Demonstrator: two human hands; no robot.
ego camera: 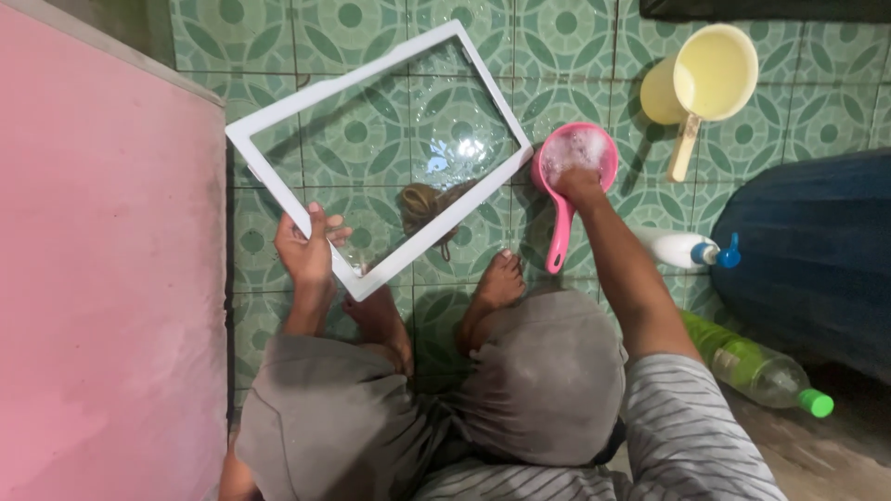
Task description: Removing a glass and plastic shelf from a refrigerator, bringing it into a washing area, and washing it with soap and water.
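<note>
Knees (548, 371) crouch below; left hand (306, 249) grips the white-framed glass shelf (243, 139), while right hand (577, 181) dips closed into the pink soapy dipper (561, 232).

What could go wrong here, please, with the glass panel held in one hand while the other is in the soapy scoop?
The white-framed glass panel is wet and gripped only at one corner by the left hand; it might slip onto the bare feet or tiled floor. The right hand presses into the pink scoop, which could tip suds out. Wet tiles may be slippery.
</note>
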